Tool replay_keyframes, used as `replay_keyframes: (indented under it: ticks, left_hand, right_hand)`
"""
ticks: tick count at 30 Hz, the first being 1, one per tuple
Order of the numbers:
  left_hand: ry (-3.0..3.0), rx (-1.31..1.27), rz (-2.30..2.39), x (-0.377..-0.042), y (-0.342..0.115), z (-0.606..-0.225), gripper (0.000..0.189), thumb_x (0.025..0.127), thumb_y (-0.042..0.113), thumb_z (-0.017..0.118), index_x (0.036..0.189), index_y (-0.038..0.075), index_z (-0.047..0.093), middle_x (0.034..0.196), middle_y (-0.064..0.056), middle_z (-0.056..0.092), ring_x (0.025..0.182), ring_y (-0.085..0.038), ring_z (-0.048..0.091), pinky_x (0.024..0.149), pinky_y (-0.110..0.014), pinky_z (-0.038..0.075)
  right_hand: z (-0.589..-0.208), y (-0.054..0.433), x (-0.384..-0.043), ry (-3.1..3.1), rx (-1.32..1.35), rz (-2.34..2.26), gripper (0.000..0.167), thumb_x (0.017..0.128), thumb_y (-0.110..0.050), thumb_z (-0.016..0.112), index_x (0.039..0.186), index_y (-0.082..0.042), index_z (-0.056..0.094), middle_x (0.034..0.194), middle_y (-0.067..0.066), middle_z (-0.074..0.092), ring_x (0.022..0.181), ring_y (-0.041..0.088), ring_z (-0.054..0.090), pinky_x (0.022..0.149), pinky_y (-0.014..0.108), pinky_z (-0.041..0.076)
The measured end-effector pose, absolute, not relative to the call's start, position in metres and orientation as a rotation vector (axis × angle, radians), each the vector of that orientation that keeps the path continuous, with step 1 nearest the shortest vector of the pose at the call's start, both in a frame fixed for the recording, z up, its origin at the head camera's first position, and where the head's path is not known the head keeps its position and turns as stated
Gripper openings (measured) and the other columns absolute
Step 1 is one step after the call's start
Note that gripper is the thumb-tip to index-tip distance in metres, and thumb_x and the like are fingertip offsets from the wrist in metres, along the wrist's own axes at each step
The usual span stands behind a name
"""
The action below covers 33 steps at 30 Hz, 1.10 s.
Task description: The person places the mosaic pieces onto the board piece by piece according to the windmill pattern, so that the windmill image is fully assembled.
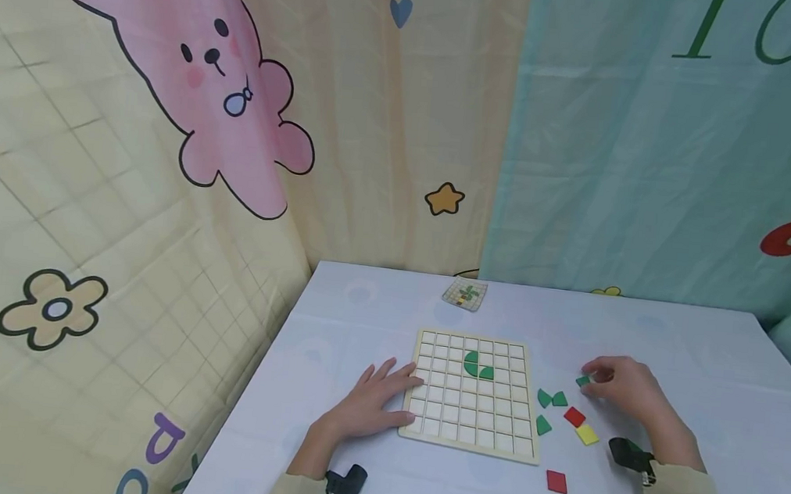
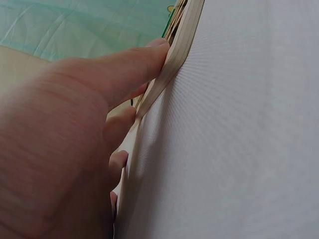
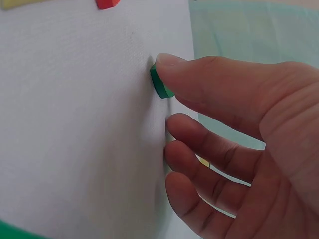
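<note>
A square white grid board (image 1: 469, 410) with a pale wooden rim lies on the table. On it sit green quarter-circle pieces (image 1: 471, 369) in neighbouring cells. My left hand (image 1: 376, 402) rests at the board's left edge with its fingers spread, thumb near the lower corner; the left wrist view shows its fingertips touching the rim (image 2: 167, 74). Right of the board, my right hand (image 1: 626, 389) pinches a small green quarter-circle piece (image 3: 160, 83) at the tabletop. The thumb covers part of that piece in the right wrist view, and the index finger is mostly hidden. Its other fingers are loosely curled.
Between board and right hand lie loose green pieces (image 1: 543, 425), a red square (image 1: 574, 416) and a yellow square (image 1: 587, 434). Another red square (image 1: 556, 481) is nearer me. Behind the board lies a patterned card (image 1: 465, 293). Printed curtains (image 1: 406, 122) hang beyond the white table (image 1: 355, 306).
</note>
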<state>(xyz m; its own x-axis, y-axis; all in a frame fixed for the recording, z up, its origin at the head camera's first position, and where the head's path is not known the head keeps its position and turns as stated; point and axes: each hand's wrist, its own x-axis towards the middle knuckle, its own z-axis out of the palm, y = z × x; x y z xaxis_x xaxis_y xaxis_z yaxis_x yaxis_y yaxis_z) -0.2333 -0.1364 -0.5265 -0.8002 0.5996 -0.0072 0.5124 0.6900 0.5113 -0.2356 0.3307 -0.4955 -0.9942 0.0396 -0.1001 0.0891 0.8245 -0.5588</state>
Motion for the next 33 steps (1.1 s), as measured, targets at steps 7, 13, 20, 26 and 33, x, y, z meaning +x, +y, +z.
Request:
replay_keyframes:
  ticks: [7,13,20,26,33]
  left_hand:
    - [2.731,0.903,0.744,-0.233,-0.137,-0.527,0.061,0.095,0.051,0.062,0.151,0.030,0.047,0.165,0.009,0.024,0.154,-0.025,0.008,0.121,-0.057,0.005]
    - [2.729,0.899,0.742,-0.233,-0.137,-0.527,0.061,0.095,0.051,0.062,0.151,0.031,0.047,0.165,0.010,0.024,0.154,-0.025,0.008,0.121,-0.056,0.004]
    - [2.729,0.912,0.755,-0.233,-0.137,-0.527,0.061,0.095,0.051,0.062,0.151,0.030,0.047,0.165,0.009,0.024,0.154,-0.026,0.008,0.121,-0.057,0.005]
    - [2.729,0.909,0.753,-0.234,-0.137,-0.527,0.061,0.095,0.051,0.062,0.151,0.031,0.047,0.165,0.009,0.024,0.154,-0.026,0.008,0.121,-0.057,0.005]
    - [2.728,0.902,0.747,-0.233,-0.137,-0.527,0.061,0.095,0.051,0.062,0.151,0.031,0.048,0.165,0.009,0.024,0.154,-0.026,0.008,0.121,-0.057,0.005]
  right_hand:
    - [-0.494,0.330,-0.235,2.910,0.137,-0.889,0.034,0.082,-0.016,0.084,0.109,0.000,0.071,0.101,0.018,0.065,0.094,0.035,0.056,0.077,0.048,0.057]
    - [-0.496,0.327,-0.237,2.910,0.100,-0.897,0.027,0.082,-0.012,0.082,0.104,-0.004,0.069,0.097,0.013,0.064,0.090,0.032,0.055,0.074,0.044,0.056]
    - [-0.500,0.323,-0.242,2.901,0.066,-0.922,0.022,0.083,-0.005,0.078,0.102,-0.006,0.067,0.093,0.010,0.063,0.087,0.029,0.054,0.072,0.039,0.053]
    - [-0.501,0.319,-0.242,2.911,0.014,-0.939,0.018,0.084,-0.002,0.075,0.099,-0.009,0.066,0.093,0.009,0.064,0.087,0.028,0.056,0.072,0.038,0.053]
    - [-0.499,0.314,-0.242,2.941,-0.032,-0.944,0.015,0.086,-0.002,0.075,0.098,-0.009,0.069,0.095,0.009,0.066,0.090,0.030,0.057,0.076,0.043,0.057]
